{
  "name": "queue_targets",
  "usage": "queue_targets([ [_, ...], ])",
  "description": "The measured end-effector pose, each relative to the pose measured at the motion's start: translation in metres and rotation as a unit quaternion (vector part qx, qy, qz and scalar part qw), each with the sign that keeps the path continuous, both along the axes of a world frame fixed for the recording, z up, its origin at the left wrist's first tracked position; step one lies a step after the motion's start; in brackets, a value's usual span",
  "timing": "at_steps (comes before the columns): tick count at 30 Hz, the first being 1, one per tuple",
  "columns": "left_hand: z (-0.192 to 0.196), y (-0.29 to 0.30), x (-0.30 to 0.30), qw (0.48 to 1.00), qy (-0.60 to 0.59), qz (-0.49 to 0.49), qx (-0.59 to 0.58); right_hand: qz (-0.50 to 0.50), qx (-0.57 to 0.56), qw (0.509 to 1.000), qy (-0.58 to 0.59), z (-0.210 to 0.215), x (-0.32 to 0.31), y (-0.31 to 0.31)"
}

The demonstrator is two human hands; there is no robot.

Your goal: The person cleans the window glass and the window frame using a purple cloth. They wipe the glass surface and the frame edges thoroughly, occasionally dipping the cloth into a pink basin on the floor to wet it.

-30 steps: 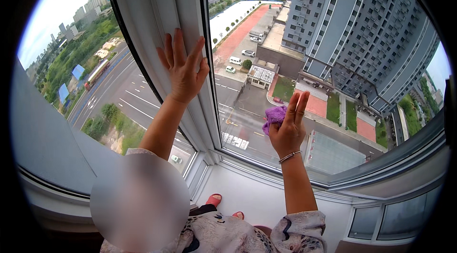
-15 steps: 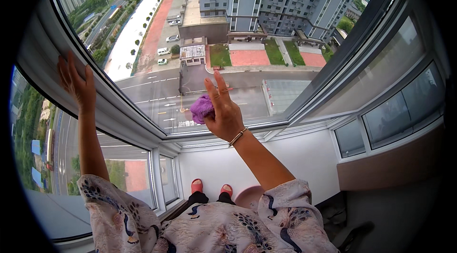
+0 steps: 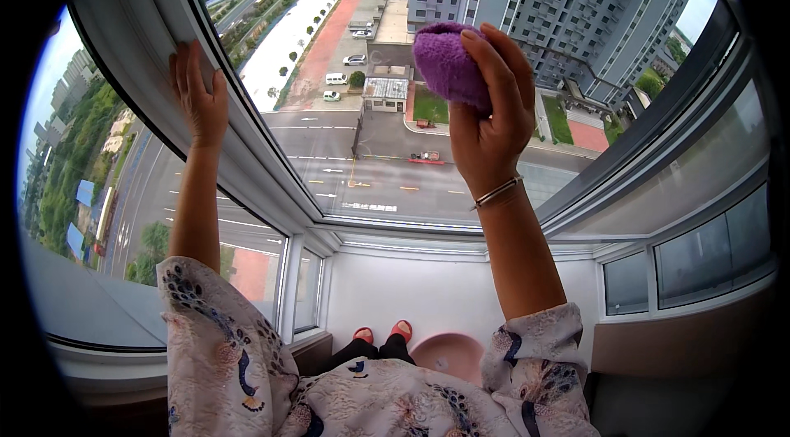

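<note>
A fluffy purple cloth [image 3: 450, 67], bunched into a pad, is in my right hand [image 3: 496, 124]. My fingers curl round its right side while the thumb lies beneath it. Behind the cloth is the large window pane [image 3: 378, 194], with a street and tall buildings showing through it. Whether the cloth touches the glass I cannot tell. My left hand [image 3: 199, 104] rests on the grey window post [image 3: 132, 46] at the left, its fingers stretched out along it and nothing in them.
Below, a pink basin [image 3: 451, 348] stands on the floor beside my feet in red slippers [image 3: 401, 331]. White wall [image 3: 428, 285] runs under the window. Another pane [image 3: 132, 215] lies left of the post; more framed panes [image 3: 712, 248] line the right side.
My right hand has moved up and to the right with the cloth, and its extended fingers now curl round it. My left hand stays on the post. The whole view has shifted.
</note>
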State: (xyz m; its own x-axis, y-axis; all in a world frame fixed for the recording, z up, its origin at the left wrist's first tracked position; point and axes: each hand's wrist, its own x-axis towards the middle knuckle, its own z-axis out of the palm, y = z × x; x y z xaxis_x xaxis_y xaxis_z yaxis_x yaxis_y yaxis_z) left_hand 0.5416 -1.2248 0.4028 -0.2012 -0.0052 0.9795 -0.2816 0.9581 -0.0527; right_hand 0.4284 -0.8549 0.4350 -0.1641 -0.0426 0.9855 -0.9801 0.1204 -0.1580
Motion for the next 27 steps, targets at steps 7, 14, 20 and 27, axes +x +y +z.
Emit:
queue_targets([
  [7, 0.003, 0.007, -0.003, 1.0, -0.008, 0.008, -0.004, -0.148, 0.202, 0.967, 0.035, -0.11, -0.012, -0.072],
  [14, 0.0, 0.007, -0.001, 1.0, -0.015, 0.014, -0.004, -0.004, 0.412, 0.844, -0.344, -0.309, 0.046, -0.009],
  [20, -0.008, 0.0, -0.008, 0.999, 0.018, -0.032, -0.011, 0.048, 0.25, 0.768, -0.587, -0.301, 0.067, 0.054],
  [27, -0.072, 0.064, 0.031, 0.968, 0.006, -0.191, 0.163, 0.342, -0.165, 0.548, -0.745, -0.27, 0.117, 0.109],
])
